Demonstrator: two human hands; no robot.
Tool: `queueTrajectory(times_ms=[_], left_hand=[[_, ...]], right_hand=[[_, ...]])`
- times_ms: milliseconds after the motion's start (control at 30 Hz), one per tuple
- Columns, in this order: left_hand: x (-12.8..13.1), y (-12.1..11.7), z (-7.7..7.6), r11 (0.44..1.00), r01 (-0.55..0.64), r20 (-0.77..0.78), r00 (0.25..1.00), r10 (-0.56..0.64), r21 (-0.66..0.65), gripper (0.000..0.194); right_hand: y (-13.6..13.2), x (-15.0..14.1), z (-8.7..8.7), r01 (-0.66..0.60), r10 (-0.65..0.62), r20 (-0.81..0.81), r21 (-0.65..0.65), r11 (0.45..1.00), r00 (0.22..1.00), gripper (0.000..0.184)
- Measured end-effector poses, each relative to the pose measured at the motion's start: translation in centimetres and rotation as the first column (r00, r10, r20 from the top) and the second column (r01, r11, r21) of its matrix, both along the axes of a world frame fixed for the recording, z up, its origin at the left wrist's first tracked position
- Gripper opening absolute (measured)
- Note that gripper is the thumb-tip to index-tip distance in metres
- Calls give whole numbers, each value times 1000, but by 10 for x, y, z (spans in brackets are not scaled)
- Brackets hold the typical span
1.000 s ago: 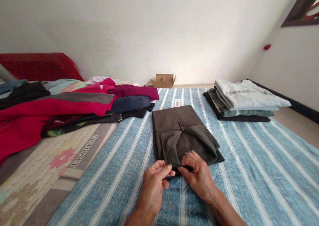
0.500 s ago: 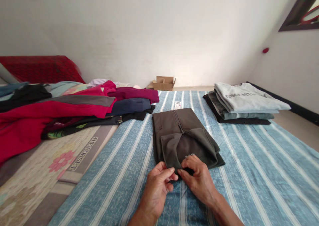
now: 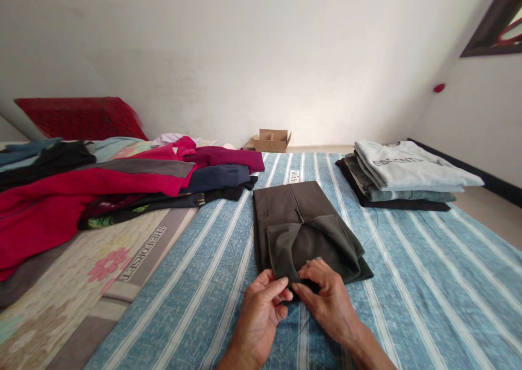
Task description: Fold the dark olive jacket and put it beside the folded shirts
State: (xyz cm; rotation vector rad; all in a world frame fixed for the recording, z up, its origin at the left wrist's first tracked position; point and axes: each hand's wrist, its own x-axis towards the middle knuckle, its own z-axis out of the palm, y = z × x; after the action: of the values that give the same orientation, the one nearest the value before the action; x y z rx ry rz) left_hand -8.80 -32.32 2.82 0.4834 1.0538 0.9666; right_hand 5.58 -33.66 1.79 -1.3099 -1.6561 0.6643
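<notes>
A dark olive-grey zip-up jacket (image 3: 281, 207) lies folded into a neat rectangle on the blue striped bedsheet (image 3: 196, 283). Its zipper runs down the middle, and the collar end nearest me gapes into a loose opening with small pale lettering inside. My left hand (image 3: 263, 310) pinches the near edge of that opening between thumb and fingers. Close beside it, my right hand (image 3: 328, 296) grips the same edge, thumb below and fingers curled over the cloth. The fingertips of both hands almost meet.
A stack of folded clothes (image 3: 408, 169), topped by a pale grey printed shirt, stands at the right. Unfolded clothes, including a red garment (image 3: 134, 182), spread over a floral cover (image 3: 134, 234) at the left. A small open cardboard box (image 3: 273, 140) sits by the wall.
The view has shifted slightly, so everything sits a little lower and farther right. Both hands keep their hold on the jacket's edge, with hardly any movement.
</notes>
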Motion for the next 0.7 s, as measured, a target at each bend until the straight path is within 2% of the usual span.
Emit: queueTrajectory(times_ms=[100, 267, 533, 700], left_hand=[[1, -1, 0, 1000, -22, -14, 1000, 21, -18, 25], [4, -3, -2, 999, -14, -111, 994, 18, 36, 25], [4, -4, -1, 998, -46, -28, 998, 47, 43, 25], [5, -7, 0, 996, -47, -139, 989, 56, 70, 25]], right_hand=[[1, 0, -1, 0, 0, 6, -1, 1000, 1000, 10], [1, -1, -1, -6, 6, 3, -27, 1000, 1000, 5], [-1, -7, 4, -8, 8, 51, 0, 1000, 999, 17], [-2, -7, 2, -12, 10, 56, 34, 999, 998, 19]])
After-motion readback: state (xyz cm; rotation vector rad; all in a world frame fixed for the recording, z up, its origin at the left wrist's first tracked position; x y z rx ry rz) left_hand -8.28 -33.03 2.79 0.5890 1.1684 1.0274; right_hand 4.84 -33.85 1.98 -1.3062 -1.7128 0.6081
